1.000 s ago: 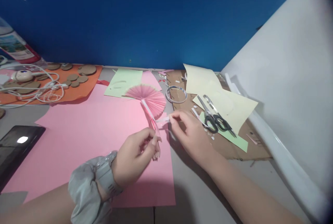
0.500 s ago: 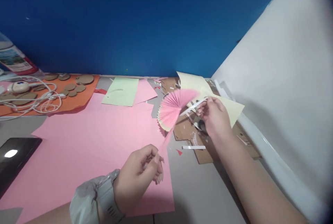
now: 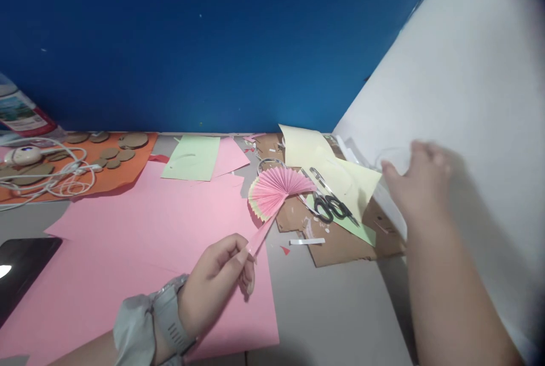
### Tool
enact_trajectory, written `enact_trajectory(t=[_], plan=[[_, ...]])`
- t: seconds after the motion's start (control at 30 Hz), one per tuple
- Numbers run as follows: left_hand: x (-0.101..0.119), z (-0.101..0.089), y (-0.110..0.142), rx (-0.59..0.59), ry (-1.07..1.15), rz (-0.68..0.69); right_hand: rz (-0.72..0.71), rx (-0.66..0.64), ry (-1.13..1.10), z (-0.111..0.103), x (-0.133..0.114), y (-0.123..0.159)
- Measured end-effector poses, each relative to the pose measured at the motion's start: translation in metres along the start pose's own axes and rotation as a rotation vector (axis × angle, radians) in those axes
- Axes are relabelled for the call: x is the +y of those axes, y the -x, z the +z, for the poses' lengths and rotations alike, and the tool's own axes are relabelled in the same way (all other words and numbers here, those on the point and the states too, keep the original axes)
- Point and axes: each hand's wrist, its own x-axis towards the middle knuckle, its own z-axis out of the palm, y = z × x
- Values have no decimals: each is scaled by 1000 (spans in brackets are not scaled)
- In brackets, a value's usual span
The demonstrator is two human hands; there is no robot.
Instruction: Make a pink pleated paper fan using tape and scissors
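Head camera: the left hand point(image 3: 215, 281) had its thumb and fingers pinched on the narrow lower end of the pink pleated fan point(image 3: 276, 190), above the large pink sheet point(image 3: 140, 252). The fan spread out near the left edge of the cardboard point(image 3: 340, 247), beside the black-handled scissors point(image 3: 326, 207). Near the white wall point(image 3: 481, 71), the right hand point(image 3: 419, 184) was partly open, thumb apart from fingers; blur hid whether it held anything. A white strip point(image 3: 307, 241) lay partly across the cardboard's edge
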Motion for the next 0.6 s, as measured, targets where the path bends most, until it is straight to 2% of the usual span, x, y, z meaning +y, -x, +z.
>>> enact_trajectory(t=[0.1,0.2,0.27,0.3,0.37,0.47,0.6], plan=[[-1,-5,-2,10,77,39,-47,-114,106,-3,-1,3],[-1,-10,-4,10,159,48,-188,-241,105,5,-21,15],[1,-14,-7,32,206,46,-347,-387,45,18,-43,28],[3,-17,-9,43,224,48,-499,-487,-32,26,-54,36],[7,-22,-13,50,251,67,-700,-583,-97,45,-76,50],[16,-32,-19,45,292,94,-906,-517,-151,71,-95,62],[26,-42,-22,113,352,164,-903,-473,-181,89,-102,59]])
